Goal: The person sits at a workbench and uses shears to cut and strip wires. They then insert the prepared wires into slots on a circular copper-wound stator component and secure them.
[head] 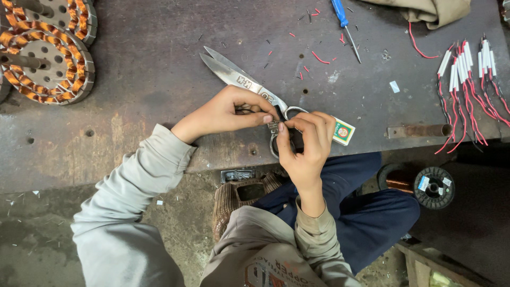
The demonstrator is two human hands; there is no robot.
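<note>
My left hand (228, 111) and my right hand (305, 143) meet at the front edge of a dark metal workbench (159, 79). Between their fingertips they pinch a small shiny metal piece (273, 126); what it is cannot be made out. Right behind the hands lie large steel scissors (234, 74), blades pointing to the far left, handle loops partly hidden by my fingers. A small matchbox (344, 132) lies just right of my right hand.
Copper-wound motor stators (48, 58) are stacked at the far left. A blue-handled screwdriver (344, 24) lies at the back, with red wire scraps nearby. Bundles of red and black wires with white sleeves (467, 79) lie at the right. A wire spool (434, 187) sits on the floor.
</note>
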